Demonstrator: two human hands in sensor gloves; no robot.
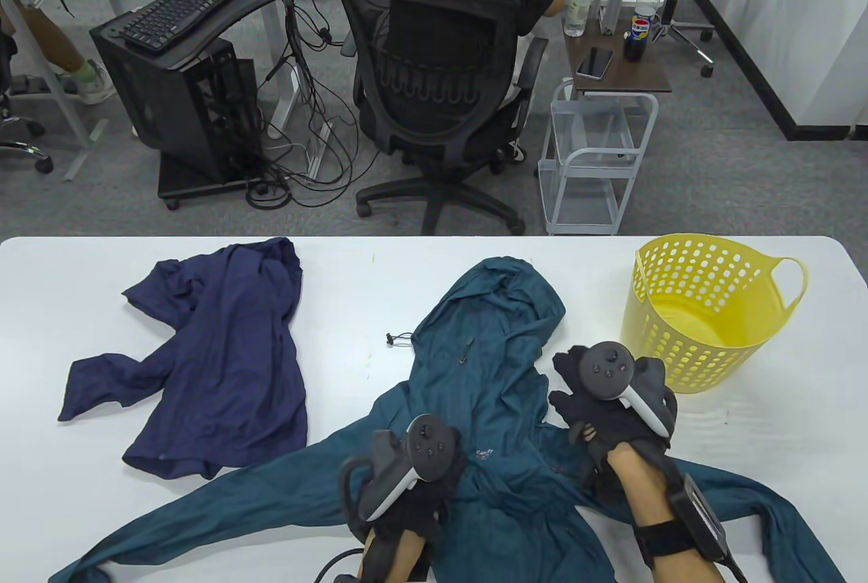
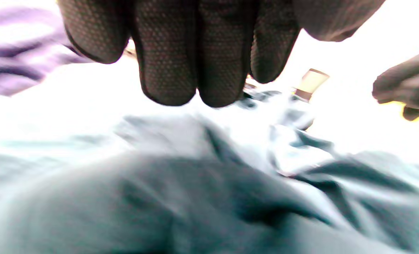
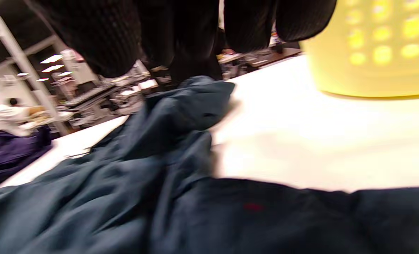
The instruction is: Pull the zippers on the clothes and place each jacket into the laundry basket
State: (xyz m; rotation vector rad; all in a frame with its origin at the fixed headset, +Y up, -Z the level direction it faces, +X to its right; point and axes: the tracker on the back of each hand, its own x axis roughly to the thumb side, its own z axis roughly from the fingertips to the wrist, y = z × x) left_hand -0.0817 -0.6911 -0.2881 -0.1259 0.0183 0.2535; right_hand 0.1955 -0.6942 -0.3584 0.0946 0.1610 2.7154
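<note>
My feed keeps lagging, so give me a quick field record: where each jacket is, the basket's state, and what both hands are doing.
teal jacket: spread on the table's near middle, hood toward the far edge
navy jacket: crumpled on the table's left, untouched
yellow laundry basket: upright at the table's right; no clothes show inside
left hand: over the teal jacket's lower front; grip not visible
right hand: at the teal jacket's right edge, beside the basket; grip unclear
jackets in basket: none

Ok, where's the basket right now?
In the table view the yellow basket stands upright at the table's far right, just beyond the right hand and right of the teal jacket's hood.
</note>
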